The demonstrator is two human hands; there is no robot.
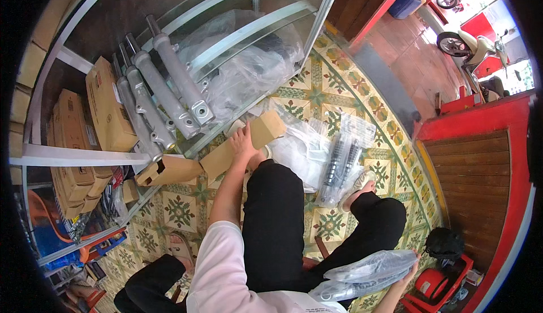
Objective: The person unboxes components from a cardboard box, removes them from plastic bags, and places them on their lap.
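My left hand [243, 144] grips a long brown cardboard box [218, 159] that lies slantwise on the tiled floor by my left foot. Its fingers lie across the box. At the lower right, my right hand [412, 272] holds a clear plastic-wrapped package [367, 273] by its far end, over my lap. What is inside that wrapping I cannot make out. Between my feet lie dark coiled springs [342, 163] in clear plastic, beside a crumpled white plastic bag [302, 154]. Just left of the long box sits another cardboard box [169, 170] with an open end.
Several grey metal fork tubes [169, 75] lean in a glass cabinet [308, 7] with plastic wrapping and boxes [110, 106]. Another person's black-trousered leg [150, 282] is at lower left. A red stool [438, 290] stands at lower right. Beyond the doorway is a scooter [478, 47].
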